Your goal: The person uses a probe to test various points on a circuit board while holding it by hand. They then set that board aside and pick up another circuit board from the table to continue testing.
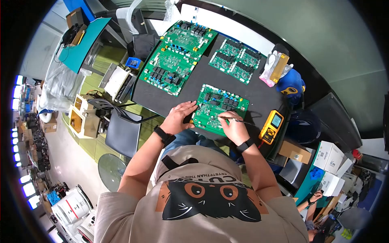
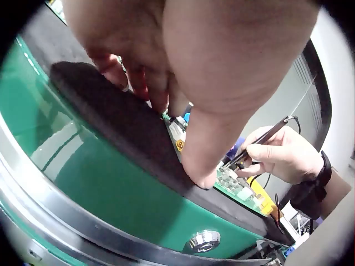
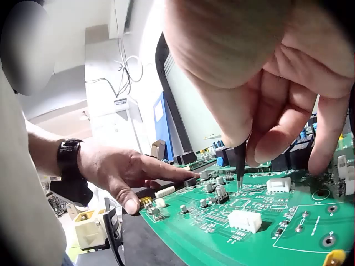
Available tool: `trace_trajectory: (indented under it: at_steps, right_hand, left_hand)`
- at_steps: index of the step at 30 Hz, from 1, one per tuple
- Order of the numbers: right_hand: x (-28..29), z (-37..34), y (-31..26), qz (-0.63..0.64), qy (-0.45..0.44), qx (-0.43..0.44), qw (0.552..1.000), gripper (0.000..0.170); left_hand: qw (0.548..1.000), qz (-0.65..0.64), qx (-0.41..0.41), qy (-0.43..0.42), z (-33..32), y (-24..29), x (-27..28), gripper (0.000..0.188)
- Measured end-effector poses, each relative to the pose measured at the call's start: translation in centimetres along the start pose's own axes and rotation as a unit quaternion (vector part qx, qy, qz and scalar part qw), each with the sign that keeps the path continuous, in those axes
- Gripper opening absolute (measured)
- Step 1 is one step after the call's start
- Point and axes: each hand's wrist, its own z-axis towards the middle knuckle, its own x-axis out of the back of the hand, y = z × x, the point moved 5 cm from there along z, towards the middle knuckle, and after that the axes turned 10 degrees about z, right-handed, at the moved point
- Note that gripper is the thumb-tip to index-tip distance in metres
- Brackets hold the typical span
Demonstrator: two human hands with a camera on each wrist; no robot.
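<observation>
A green circuit board lies on the dark mat in front of the person. The right hand pinches a pair of black tweezers with a cable at the back end. In the right wrist view, the thin metal tips of the tweezers point down at the board among small parts and white connectors. At the board's left edge, the left hand rests with its fingers extended and thumb apart, as the right wrist view also shows of that hand.
A yellow multimeter lies right of the board. Larger circuit boards sit at the back left, and a panel of smaller boards at the back. Gloves and a blue object stand at the right. A chair is at the left.
</observation>
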Motion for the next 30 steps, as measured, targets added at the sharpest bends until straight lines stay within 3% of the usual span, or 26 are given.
trace_trajectory:
  at_steps: [5,18,30]
  right_hand:
    - [-0.1,0.0,0.2,-0.001,-0.010,-0.005,1.000,0.009]
    - [0.0,-0.1,-0.2,0.018,0.000,-0.016,1.000,0.007]
    - [-0.2,-0.2,-0.2,0.018,0.019,-0.034,0.999,0.006]
  left_hand:
    - [1.000,-0.007,0.005,-0.024,0.2,-0.3,0.2,0.092]
    - [0.997,-0.061,-0.046,0.016,-0.1,-0.7,0.6,0.091]
    - [0.997,-0.058,-0.050,0.031,-1.1,-0.9,0.3,0.082]
